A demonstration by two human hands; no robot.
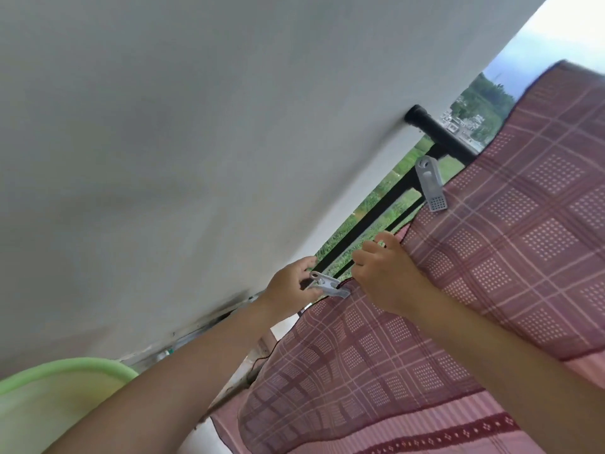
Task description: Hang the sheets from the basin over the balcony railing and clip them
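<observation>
The view is strongly tilted. A pink and maroon checked sheet point(484, 257) hangs over the black balcony railing point(438, 136). One grey clip point(430, 183) bites the sheet's edge near the rail's wall end. My left hand point(291, 283) pinches a second grey clip point(327, 285), whose jaws touch the sheet's edge lower down. My right hand point(383, 270) presses on the sheet's edge beside that clip, fingers curled over the fabric. The green basin point(65, 375) shows at the bottom left; its inside is out of view.
A white wall point(196, 158) fills the left and top, meeting the rail end. Black railing bars point(370, 221) stand between wall and sheet, with green fields beyond. A striped pink cloth point(409, 430) lies under the checked sheet at the bottom.
</observation>
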